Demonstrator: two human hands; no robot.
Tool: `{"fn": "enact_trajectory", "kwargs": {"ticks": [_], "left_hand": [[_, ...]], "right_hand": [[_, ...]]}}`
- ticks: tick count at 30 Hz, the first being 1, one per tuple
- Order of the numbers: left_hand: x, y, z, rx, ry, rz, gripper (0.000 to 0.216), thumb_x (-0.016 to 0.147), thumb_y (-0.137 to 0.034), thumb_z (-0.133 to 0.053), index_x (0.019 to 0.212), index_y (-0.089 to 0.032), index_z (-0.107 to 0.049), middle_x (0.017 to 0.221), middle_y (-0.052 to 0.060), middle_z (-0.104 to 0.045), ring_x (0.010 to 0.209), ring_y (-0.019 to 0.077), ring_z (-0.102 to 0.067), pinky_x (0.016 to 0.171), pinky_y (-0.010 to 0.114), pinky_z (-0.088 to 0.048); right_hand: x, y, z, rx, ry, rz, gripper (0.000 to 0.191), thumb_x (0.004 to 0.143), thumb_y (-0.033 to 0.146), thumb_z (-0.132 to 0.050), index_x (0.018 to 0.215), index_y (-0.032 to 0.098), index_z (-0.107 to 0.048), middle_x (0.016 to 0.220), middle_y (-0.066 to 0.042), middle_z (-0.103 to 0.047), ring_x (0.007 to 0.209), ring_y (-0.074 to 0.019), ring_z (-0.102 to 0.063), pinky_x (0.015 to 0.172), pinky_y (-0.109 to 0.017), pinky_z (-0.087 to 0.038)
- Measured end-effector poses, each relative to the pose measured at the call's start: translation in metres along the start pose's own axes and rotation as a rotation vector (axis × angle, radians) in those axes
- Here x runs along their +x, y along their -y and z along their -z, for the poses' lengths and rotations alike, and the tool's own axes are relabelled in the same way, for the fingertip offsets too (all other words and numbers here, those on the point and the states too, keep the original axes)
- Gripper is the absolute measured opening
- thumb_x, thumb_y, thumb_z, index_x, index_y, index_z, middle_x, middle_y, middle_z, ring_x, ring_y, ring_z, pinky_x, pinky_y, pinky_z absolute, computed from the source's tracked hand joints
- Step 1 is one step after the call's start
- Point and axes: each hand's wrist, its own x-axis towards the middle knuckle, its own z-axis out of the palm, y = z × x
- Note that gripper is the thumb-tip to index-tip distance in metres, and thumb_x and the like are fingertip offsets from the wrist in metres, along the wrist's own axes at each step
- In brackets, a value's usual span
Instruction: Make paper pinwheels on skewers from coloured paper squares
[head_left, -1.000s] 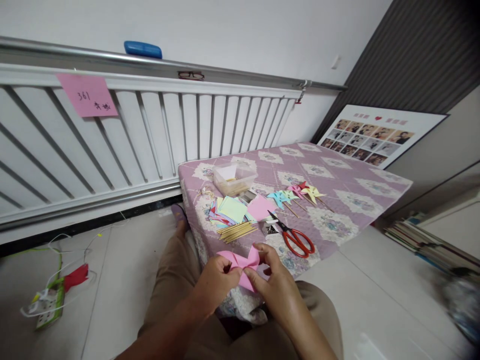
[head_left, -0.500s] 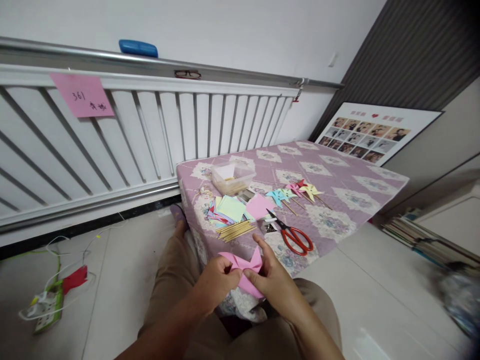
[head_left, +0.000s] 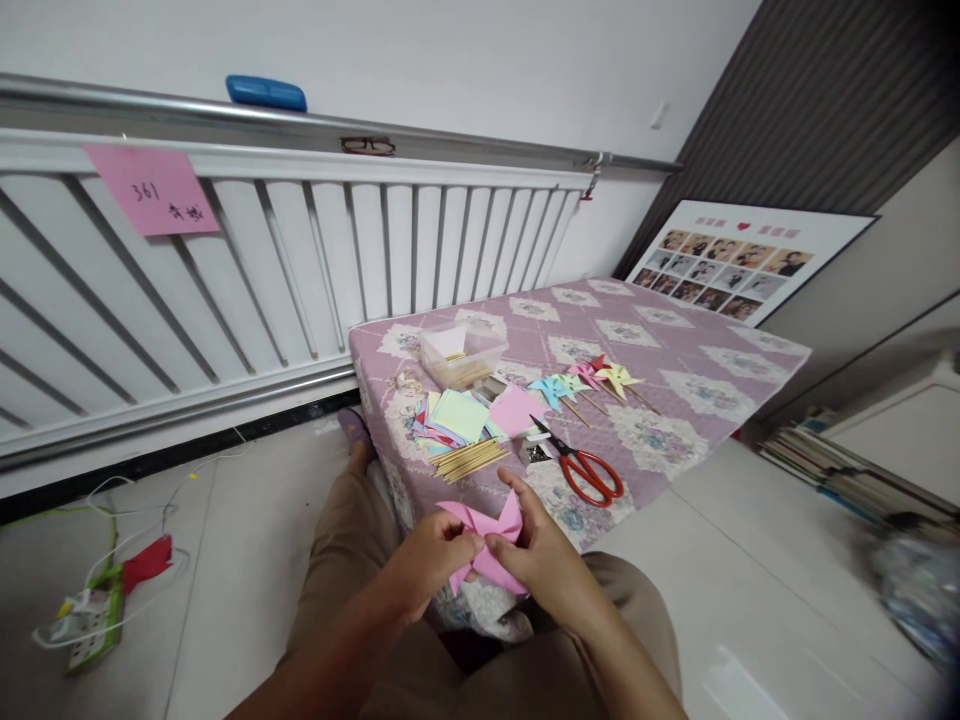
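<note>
Above my lap, a pink paper pinwheel [head_left: 504, 522] is held between both hands, its points folded in toward the middle. My left hand [head_left: 435, 555] pinches it near the centre from the left. From the right, my right hand [head_left: 536, 535] grips it with the thumb at the centre and the index finger raised. Just beyond lie a bundle of wooden sticks [head_left: 469, 460], a stack of coloured paper squares [head_left: 457, 416], a pink paper sheet [head_left: 517, 410] and scissors with red handles [head_left: 590, 477]. A small box of pins [head_left: 535, 452] sits by the scissor blades.
Several finished pinwheels on sticks [head_left: 585, 382] lie behind the scissors. A clear plastic box [head_left: 463, 355] with sticks inside stands toward the radiator [head_left: 300, 260]. Purple floral cloth [head_left: 667, 440] covers the surface. A power strip [head_left: 97, 625] with cables lies on the floor at left.
Another point of the pink pinwheel now shows at its lower left, beneath my left fingers. Both hands keep their hold. The view has shifted slightly.
</note>
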Motion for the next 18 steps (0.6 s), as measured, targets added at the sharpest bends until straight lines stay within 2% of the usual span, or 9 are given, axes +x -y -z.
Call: {"fn": "enact_trajectory", "kwargs": {"ticks": [5,11,18], "left_hand": [[0.001,-0.001,-0.002,0.056,-0.036,0.02,0.014,0.069,-0.028,-0.059,0.073,-0.014,-0.059,0.059,-0.003,-0.051,0.056,0.0104,-0.045,0.055,0.023,-0.034],[0.015,0.014,-0.001,0.143,-0.079,0.046,0.009,0.069,-0.025,-0.055,0.067,-0.016,-0.055,0.056,-0.004,-0.049,0.053,0.0102,-0.043,0.052,0.024,-0.031],[0.034,0.026,-0.012,0.128,-0.063,0.034,0.013,0.066,-0.024,-0.055,0.071,-0.013,-0.061,0.059,-0.002,-0.052,0.054,0.0104,-0.042,0.052,0.024,-0.031]], "right_hand": [[0.001,-0.001,-0.002,0.017,0.008,-0.006,0.072,0.07,0.017,-0.058,0.137,0.02,-0.032,0.082,0.004,-0.058,0.058,-0.0102,-0.05,0.056,-0.022,-0.042],[0.002,-0.004,0.0,0.029,-0.03,-0.014,0.068,0.069,0.012,-0.057,0.134,0.02,-0.037,0.081,0.004,-0.058,0.06,-0.0103,-0.051,0.059,-0.022,-0.044],[0.01,-0.034,0.004,0.114,-0.111,-0.018,0.067,0.065,0.015,-0.061,0.13,0.021,-0.043,0.084,0.003,-0.06,0.067,-0.0131,-0.054,0.063,-0.024,-0.044]]}}
